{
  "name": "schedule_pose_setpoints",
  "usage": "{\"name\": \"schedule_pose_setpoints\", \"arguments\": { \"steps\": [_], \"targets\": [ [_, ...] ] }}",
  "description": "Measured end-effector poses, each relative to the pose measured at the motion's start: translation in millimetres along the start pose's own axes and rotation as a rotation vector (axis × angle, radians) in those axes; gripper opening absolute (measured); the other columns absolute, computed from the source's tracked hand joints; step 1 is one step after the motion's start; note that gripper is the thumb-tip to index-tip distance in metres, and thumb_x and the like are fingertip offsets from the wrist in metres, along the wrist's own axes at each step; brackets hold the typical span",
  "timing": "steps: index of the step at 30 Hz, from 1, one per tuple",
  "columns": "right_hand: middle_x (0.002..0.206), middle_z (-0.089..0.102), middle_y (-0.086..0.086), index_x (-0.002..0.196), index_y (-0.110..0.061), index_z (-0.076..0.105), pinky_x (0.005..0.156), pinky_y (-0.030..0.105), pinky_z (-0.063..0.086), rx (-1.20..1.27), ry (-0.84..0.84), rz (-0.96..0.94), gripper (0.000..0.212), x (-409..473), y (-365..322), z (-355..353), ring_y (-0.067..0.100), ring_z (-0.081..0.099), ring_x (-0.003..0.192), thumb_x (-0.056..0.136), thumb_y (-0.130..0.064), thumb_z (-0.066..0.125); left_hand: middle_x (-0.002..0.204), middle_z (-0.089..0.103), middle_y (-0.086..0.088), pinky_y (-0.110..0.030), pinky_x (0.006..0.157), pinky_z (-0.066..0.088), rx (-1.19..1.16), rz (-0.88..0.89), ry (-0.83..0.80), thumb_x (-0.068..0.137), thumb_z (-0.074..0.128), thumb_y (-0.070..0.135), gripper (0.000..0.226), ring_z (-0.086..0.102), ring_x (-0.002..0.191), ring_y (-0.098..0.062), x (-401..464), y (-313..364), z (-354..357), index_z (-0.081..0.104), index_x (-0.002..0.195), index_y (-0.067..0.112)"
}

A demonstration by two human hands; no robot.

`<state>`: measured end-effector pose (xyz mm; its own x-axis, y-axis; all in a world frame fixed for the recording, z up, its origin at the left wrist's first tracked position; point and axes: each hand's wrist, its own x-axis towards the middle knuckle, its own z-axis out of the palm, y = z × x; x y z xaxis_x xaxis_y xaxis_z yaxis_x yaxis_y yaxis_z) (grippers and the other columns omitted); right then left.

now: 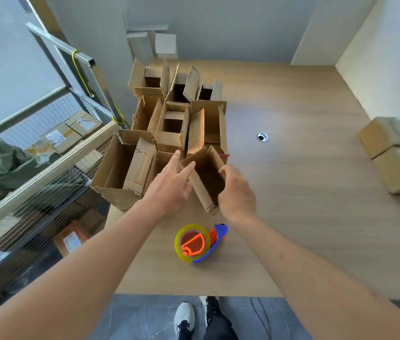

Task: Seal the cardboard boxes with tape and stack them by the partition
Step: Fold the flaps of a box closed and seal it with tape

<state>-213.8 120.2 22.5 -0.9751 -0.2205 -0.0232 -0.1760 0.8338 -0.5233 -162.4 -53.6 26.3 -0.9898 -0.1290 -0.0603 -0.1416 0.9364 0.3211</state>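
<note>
**Reaching for the nearest open box**

My left hand (169,185) is spread, fingers straight, touching the near box (205,179) at its left flap. My right hand (237,192) curls its fingers over the right wall, gripping it. The box is plain brown cardboard, flaps up, dark inside (tilted towards me), at the front of a cluster of open boxes (169,119) on the wooden table (304,192). The tape dispenser (197,244) lies just behind my wrists. Two sealed boxes (392,153) sit far right.

Open boxes (169,123) behind tape dispenser (200,242) – sealed boxes (392,155) (stacked) far right
</note>
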Motion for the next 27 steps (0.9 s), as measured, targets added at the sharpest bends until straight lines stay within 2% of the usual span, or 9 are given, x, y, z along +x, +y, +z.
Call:
{"name": "schedule_pose_setpoints", "arguments": {
  "steps": [3,8,10,12,13,15,20,24,27],
  "targets": [
    [0.117,0.058,-0.003,0.117,-0.028,0.051,0.069,0.037,0.055,-0.007,0.044,0.013,0.05,-13.1,9.5,-25.5,0.024,0.063,0.095,0.085,0.009,0.059,0.17,-0.001,-0.011,-0.045,0.109,0.046,-0.023,0.046,0.038,0.102,0.057,0.031,0.059,0.032,0.149,-0.04,0.5,18.0,-7.7,0.035,0.156,0.038],
    [0.115,0.057,-0.006,0.113,-0.032,0.051,0.067,0.033,0.044,0.02,0.042,0.06,0.055,-31.2,44.4,-62.3,0.02,0.053,0.09,0.078,0.01,0.048,0.166,0.009,-0.005,-0.045,0.109,0.047,-0.039,0.137,-0.093,0.096,0.065,0.028,0.055,0.037,0.145,-0.039,-2.7,54.4,-4.5,0.045,0.145,0.044],
    [0.116,0.057,-0.008,0.111,-0.033,0.051,0.068,0.034,0.046,0.041,0.027,0.092,0.058,-37.5,62.6,-73.3,0.019,0.052,0.091,0.075,0.012,0.045,0.16,0.018,-0.004,-0.036,0.1,0.051,-0.067,0.179,-0.151,0.095,0.065,0.025,0.041,0.051,0.133,-0.034,-6.6,70.3,0.8,0.053,0.131,0.039],
    [0.119,0.057,-0.01,0.11,-0.034,0.052,0.072,0.036,0.051,0.077,0.018,0.136,0.062,-41.4,83.7,-83.4,0.019,0.053,0.097,0.071,0.012,0.041,0.148,0.031,-0.003,-0.03,0.085,0.055,-0.093,0.224,-0.178,0.093,0.064,0.021,0.026,0.062,0.107,-0.024,-10.0,85.9,7.0,0.055,0.114,0.033],
    [0.12,0.056,-0.011,0.11,-0.035,0.054,0.074,0.036,0.051,0.095,0.017,0.156,0.064,-42.2,95.0,-87.6,0.018,0.053,0.098,0.07,0.012,0.04,0.14,0.038,0.0,-0.031,0.08,0.056,-0.106,0.241,-0.183,0.093,0.065,0.02,0.021,0.062,0.096,-0.021,-11.8,93.6,10.7,0.054,0.106,0.032],
    [0.122,0.056,-0.013,0.112,-0.037,0.056,0.075,0.034,0.049,0.127,-0.001,0.179,0.068,-41.8,118.3,-93.4,0.015,0.05,0.098,0.068,0.012,0.039,0.123,0.045,0.004,-0.035,0.077,0.056,-0.126,0.256,-0.189,0.092,0.065,0.017,0.018,0.059,0.088,-0.019,-15.9,110.9,20.9,0.053,0.096,0.029],
    [0.126,0.056,-0.012,0.118,-0.038,0.058,0.082,0.033,0.05,0.146,-0.12,0.182,0.069,-43.1,174.6,-93.9,0.014,0.052,0.107,0.071,0.01,0.042,0.105,0.053,0.004,-0.043,0.082,0.05,-0.17,0.228,-0.208,0.087,0.06,0.01,0.012,0.055,0.09,-0.024,-28.1,153.5,60.7,0.052,0.088,0.018],
    [0.129,0.055,-0.007,0.124,-0.034,0.061,0.097,0.032,0.047,0.189,-0.276,0.178,0.069,-42.3,212.2,-85.0,0.016,0.051,0.122,0.071,0.005,0.044,0.108,0.059,0.004,-0.043,0.085,0.049,-0.168,0.191,-0.248,0.087,0.061,0.014,0.006,0.056,0.093,-0.024,-37.0,170.3,90.2,0.056,0.087,0.016],
    [0.136,0.054,-0.002,0.129,-0.028,0.064,0.105,0.023,0.036,0.219,-0.375,0.177,0.07,-38.7,223.7,-74.6,0.017,0.046,0.131,0.073,0.007,0.041,0.112,0.063,0.004,-0.042,0.086,0.051,-0.141,0.176,-0.282,0.091,0.063,0.017,0.004,0.06,0.096,-0.021,-44.8,173.2,109.9,0.063,0.088,0.013]
  ]
}}
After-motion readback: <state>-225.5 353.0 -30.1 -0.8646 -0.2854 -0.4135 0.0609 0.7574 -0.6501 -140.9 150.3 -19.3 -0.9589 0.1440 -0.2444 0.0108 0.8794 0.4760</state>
